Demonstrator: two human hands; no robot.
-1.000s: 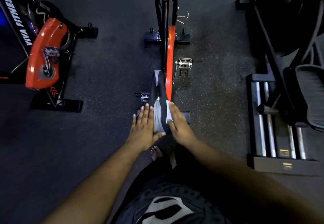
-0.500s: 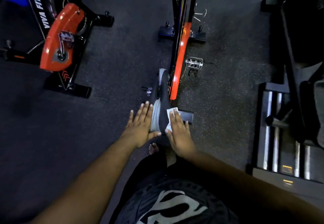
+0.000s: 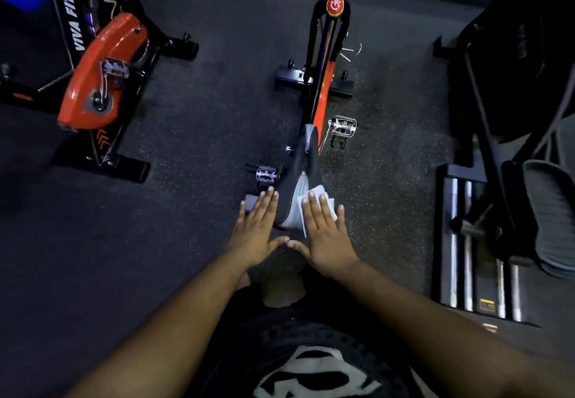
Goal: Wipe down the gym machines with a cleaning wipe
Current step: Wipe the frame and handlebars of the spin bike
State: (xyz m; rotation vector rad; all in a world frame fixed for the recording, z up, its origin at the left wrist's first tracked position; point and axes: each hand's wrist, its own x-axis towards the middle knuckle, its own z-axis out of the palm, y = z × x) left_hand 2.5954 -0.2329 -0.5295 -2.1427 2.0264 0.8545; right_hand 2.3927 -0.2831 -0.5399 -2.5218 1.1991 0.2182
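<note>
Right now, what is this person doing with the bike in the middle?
A person is wiping the saddle of the middle exercise bike. The right hand lies flat, with straight fingers, on a white cleaning wipe and presses it against the right side of the saddle. The left hand is also flat, against the saddle's left side, with no wipe under it. The two thumbs nearly meet behind the saddle. Another orange bike stands to the left, untouched.

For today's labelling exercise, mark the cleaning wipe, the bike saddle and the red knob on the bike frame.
cleaning wipe (image 3: 320, 193): head view, on the white corner showing beyond the fingertips.
bike saddle (image 3: 292, 204): head view, on its grey rear panel.
red knob (image 3: 334, 6): head view, on its round face.
</note>
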